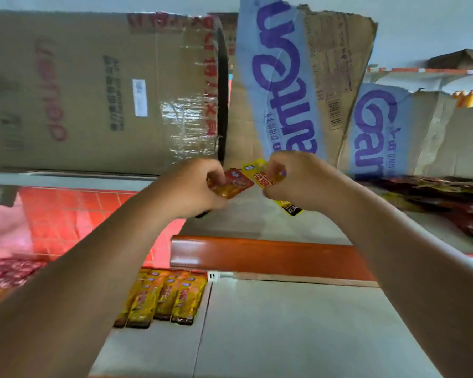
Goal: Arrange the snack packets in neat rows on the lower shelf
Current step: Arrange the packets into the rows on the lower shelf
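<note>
- Reaching forward from the bottom corners, two bare forearms converge at mid-frame above a grey lower shelf (284,328).
- Lying at that shelf's left rear, a row of yellow snack packets (172,298) sits side by side, partly overlapping, long sides together and dark ends toward the camera; the left forearm hides its left edge.
- Beyond the row, an orange-brown edge strip (257,255) fronts the upper shelf (257,225), with a small white clip (213,276) just below its left end.
- Left of the shelving, a red tiled floor (74,214) shows, blurred.
- Over the upper shelf, the left hand (191,186) has its fingers curled, pinching a red-orange snack packet (236,184) by its left end.
- Just beside it, the right hand (298,181) clenches a yellow snack packet (254,168), whose black-tipped lower end pokes out beneath the fist.
- The two held packets overlap between the hands, both clear of the shelf surface.
- At the right of the upper shelf, a loose pile of dark red and yellow packets (448,197) lies heaped.
- Behind the hands stand a taped brown cardboard box (79,91) at left, a torn blue-banded Ganten carton (284,77) at centre, and a second Ganten carton (377,132) at right.
</note>
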A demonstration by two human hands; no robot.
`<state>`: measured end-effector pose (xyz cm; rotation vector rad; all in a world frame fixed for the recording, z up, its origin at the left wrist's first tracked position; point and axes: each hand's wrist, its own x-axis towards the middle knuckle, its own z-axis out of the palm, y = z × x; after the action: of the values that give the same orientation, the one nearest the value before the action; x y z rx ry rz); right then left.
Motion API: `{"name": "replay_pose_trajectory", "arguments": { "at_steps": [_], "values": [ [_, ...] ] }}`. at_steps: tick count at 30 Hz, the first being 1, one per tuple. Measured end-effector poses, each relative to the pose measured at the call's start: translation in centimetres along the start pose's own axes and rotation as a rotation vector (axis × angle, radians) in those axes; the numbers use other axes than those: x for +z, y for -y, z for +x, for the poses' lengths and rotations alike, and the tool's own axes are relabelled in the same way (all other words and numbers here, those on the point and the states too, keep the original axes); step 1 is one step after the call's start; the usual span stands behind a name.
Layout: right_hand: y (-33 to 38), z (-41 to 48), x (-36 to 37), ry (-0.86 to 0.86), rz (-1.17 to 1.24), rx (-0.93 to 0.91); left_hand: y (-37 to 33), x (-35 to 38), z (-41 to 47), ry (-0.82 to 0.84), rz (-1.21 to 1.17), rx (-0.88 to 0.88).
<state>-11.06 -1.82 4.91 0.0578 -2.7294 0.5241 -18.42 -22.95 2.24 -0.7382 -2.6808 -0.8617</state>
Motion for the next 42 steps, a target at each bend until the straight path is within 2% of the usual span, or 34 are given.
{"name": "replay_pose_trajectory", "arguments": {
  "at_steps": [2, 8, 12, 16, 26, 33, 42],
  "values": [
    [3.3, 0.2, 1.9, -0.032, 0.051, -0.008, 3.1, -1.4, -2.0, -0.063, -0.087, -0.015],
    [14.9, 1.6, 9.5, -0.045, 0.118, -0.068, 13.3, -5.9, -8.6, -0.296, -0.121, -0.091],
    [21.5, 1.7, 14.0, -0.002, 0.136, -0.082, 19.7, -7.6, -12.7, -0.324, -0.204, -0.143],
    [25.4, 1.5, 18.9, 0.068, 0.172, -0.062, 25.0, -8.2, -16.3, -0.331, -0.17, -0.199],
    [22.3, -0.4, 30.8, 0.108, 0.288, 0.066, 33.2, -1.9, -20.4, -0.339, -0.032, -0.277],
    [16.9, -1.4, 38.3, 0.107, 0.261, 0.194, 35.4, 4.9, -20.6, -0.246, -0.029, -0.275],
    [11.1, -2.4, 44.0, 0.094, 0.17, 0.44, 36.5, 13.7, -19.8, -0.013, 0.02, -0.182]
  ]
}}
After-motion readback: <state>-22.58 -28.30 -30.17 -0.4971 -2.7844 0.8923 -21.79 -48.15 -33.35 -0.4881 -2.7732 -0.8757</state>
